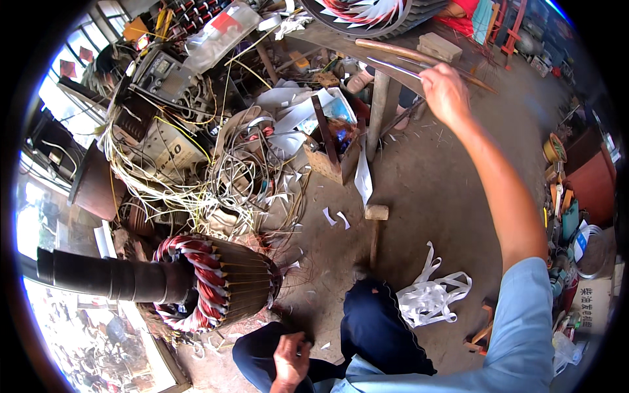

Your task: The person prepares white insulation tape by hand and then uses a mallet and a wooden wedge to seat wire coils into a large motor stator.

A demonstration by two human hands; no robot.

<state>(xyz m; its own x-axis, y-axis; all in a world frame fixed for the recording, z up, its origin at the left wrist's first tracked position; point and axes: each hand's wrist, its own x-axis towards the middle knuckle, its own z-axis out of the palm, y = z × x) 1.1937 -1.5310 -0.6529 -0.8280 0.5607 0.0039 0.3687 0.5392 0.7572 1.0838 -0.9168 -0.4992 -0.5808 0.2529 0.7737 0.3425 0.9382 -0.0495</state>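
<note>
My right hand (445, 95) is stretched far forward over the table edge, its fingers closed around a slim, pointed silvery metal tool (393, 67). Beside that hand, a long wooden stick (393, 50) lies on the table. My left hand (291, 359) is low in front of me at my knee, fingers curled; what they hold, if anything, is hidden. To the left of it stands a motor armature (246, 278), with red and white wrapped windings (209, 281) around its end and a thick dark shaft (124, 278) pointing left.
A ring-shaped motor core (367, 16) with red and white windings sits on the table (327, 38). On the floor are a wooden mallet (376, 213), a heap of white tape (432, 298) and an open box (334, 167). Tangled wires (223, 183) fill the left side.
</note>
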